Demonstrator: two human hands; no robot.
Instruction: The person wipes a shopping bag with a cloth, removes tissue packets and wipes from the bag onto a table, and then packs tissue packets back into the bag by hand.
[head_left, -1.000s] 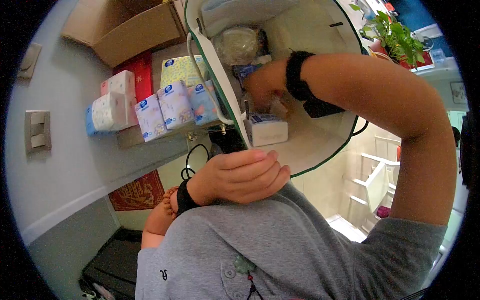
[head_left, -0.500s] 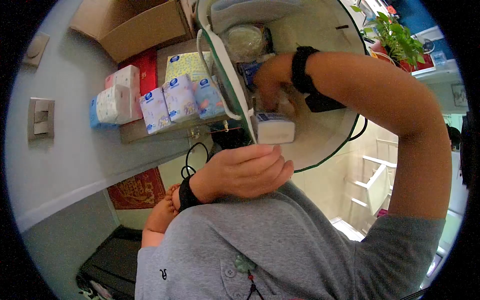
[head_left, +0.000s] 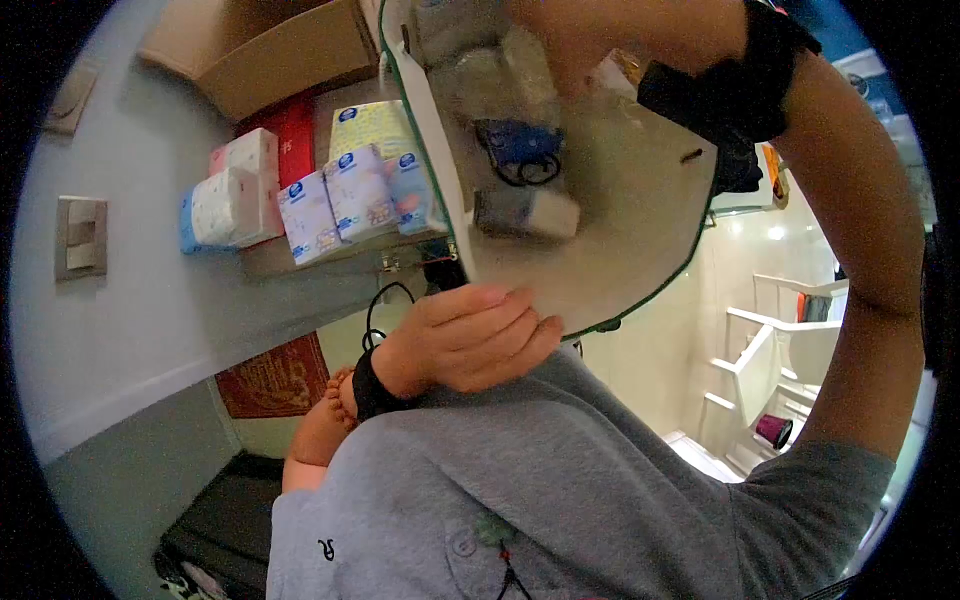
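A large cream storage bag (head_left: 628,215) with a dark green rim stands open in front of my body. My left hand (head_left: 465,338) is closed on its near edge. Over the far part of the bag, my right hand (head_left: 575,40) is smeared by motion, so its fingers cannot be made out. Near it are a clear plastic-wrapped item (head_left: 490,85) and a small white and orange thing (head_left: 622,72). Lower inside the bag lie a blue item (head_left: 525,142) with a black cord loop and a small white and grey pack (head_left: 527,213).
To the left, several tissue packs (head_left: 358,192) stand on a shelf beside a red item (head_left: 290,130), below an open cardboard box (head_left: 285,65). A wall switch (head_left: 82,238) is at far left. White chairs (head_left: 755,365) and a purple bin (head_left: 774,431) show at right.
My right hand has moved up from the middle of the bag to its far part. The white pack now lies lower inside, and the blue item with its cord is uncovered. My left hand shifts slightly left.
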